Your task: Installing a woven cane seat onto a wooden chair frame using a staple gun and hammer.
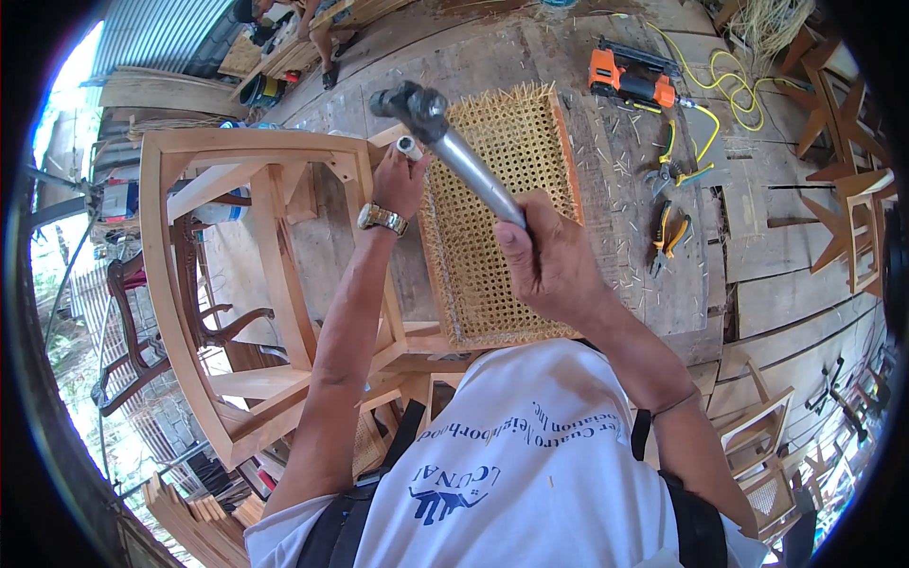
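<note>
My right hand (559, 260) grips a hammer (471, 172) by its grey metal handle; the head is raised up and to the left. Below that head, my left hand (400, 189) closes around a short metal rod with a hollow-looking round end (408, 147), its lower part hidden by the fingers. This hand is between a light wooden chair frame (284, 256) on the left and a woven cane panel (497, 161) on the right. Loose cane strands stick out along the panel's far and left edges, and a wooden rim shows along its right side.
On the worktable (653, 312) to the right lie an orange and black nail gun (632, 78) with a yellow hose (724, 80), pliers (663, 170) and yellow-handled cutters (668, 237). Staples and scraps are scattered there. Wooden chair parts (847, 142) stand far right. Another person's leg (324, 47) shows at the back.
</note>
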A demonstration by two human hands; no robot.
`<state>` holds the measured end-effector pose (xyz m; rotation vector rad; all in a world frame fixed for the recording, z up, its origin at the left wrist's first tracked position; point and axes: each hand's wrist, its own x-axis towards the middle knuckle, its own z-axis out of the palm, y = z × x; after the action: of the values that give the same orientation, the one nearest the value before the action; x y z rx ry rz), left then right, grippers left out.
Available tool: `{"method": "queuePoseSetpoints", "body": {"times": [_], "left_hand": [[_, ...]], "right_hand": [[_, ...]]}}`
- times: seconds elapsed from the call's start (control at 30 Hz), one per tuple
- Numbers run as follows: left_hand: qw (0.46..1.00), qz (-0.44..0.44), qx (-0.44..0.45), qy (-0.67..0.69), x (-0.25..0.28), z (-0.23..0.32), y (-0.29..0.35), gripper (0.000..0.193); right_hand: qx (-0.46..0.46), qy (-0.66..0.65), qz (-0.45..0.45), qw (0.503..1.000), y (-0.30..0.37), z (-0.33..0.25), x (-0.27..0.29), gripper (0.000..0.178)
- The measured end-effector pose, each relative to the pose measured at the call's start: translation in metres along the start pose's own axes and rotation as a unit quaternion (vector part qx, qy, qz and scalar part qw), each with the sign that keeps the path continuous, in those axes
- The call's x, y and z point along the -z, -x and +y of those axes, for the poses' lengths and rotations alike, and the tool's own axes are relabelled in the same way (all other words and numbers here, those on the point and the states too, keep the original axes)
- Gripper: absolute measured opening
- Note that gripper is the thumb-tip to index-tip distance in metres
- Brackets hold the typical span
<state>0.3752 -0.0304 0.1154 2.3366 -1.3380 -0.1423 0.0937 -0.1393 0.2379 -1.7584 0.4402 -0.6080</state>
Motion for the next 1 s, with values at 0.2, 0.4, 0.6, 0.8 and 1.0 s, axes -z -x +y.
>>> {"method": "queuePoseSetpoints", "body": {"times": [0.2, 0.4, 0.6, 0.8, 1.0], "left_hand": [[1.000, -0.006, -0.015, -0.014, -0.007, 0.003, -0.007, 0.021], [1.000, 0.012, -0.010, 0.011, -0.005, -0.001, -0.002, 0.024], [0.997, -0.001, 0.073, -0.010, 0.006, 0.009, 0.000, 0.018], [0.922, 0.132, 0.136, 0.337, 0.004, -0.018, 0.031, 0.019], [0.961, 0.104, 0.138, 0.217, 0.006, -0.020, 0.027, 0.018]], "right_hand": [[-0.087, 0.169, -0.089, 0.978, -0.017, 0.078, -0.038, 0.027], [0.087, 0.102, 0.026, 0.991, -0.013, 0.065, -0.046, 0.030], [-0.102, 0.109, -0.094, 0.984, -0.006, 0.053, -0.017, 0.030], [-0.158, 0.094, -0.028, 0.983, 0.048, 0.054, 0.023, 0.028], [-0.158, 0.107, -0.007, 0.982, 0.054, 0.057, 0.028, 0.028]]}}
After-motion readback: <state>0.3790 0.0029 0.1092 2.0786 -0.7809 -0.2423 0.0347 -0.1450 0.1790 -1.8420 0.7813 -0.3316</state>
